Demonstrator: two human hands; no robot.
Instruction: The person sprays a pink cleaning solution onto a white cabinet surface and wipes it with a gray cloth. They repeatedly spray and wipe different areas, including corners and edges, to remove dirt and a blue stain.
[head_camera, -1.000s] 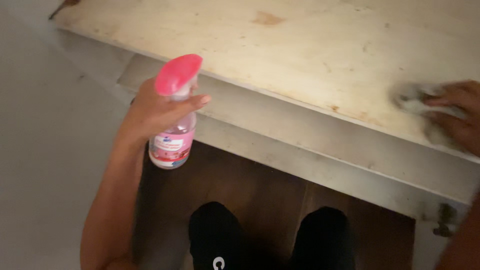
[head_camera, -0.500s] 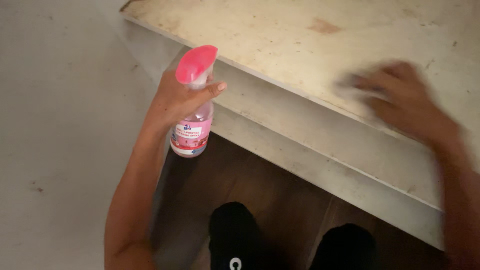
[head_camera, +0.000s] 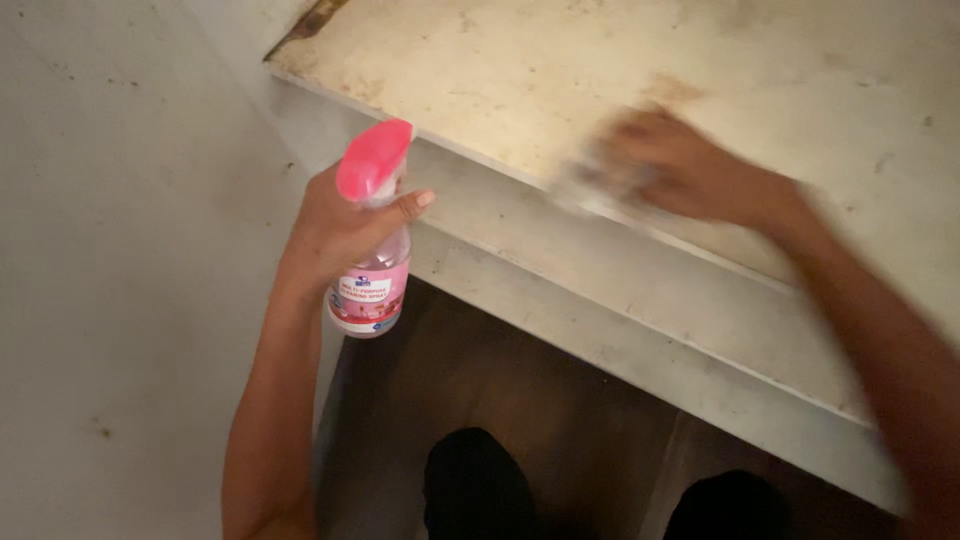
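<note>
A spray bottle (head_camera: 371, 235) with a pink trigger head and pink liquid is held upright in the left hand (head_camera: 335, 225), whose fingers are wrapped tightly round the bottle's neck, with one fingertip laid across the front just below the trigger head. The bottle is kept in the air just off the near edge of the tabletop (head_camera: 760, 70), not touching it, with its white-labelled base hanging lower than that edge. The tabletop is a pale, worn slab marked with brownish stains, and a rusty patch is seen at its far left corner. The right hand (head_camera: 690, 170) is pressed down flat on the tabletop, close to its near edge and well apart from the bottle; it is blurred by motion. Under its fingers, on the side nearer the bottle, a pale cloth (head_camera: 600, 185) is seen against the tabletop, though its shape cannot be made out through the blur, and whether the fingers are closed on the cloth or only laid on it cannot be told. Below the tabletop's edge a dark wooden floor (head_camera: 520, 380) is visible, with two black-clad feet (head_camera: 475, 490) at the bottom of the view. To the left of the tabletop a pale grey wall (head_camera: 120, 250) is seen.
</note>
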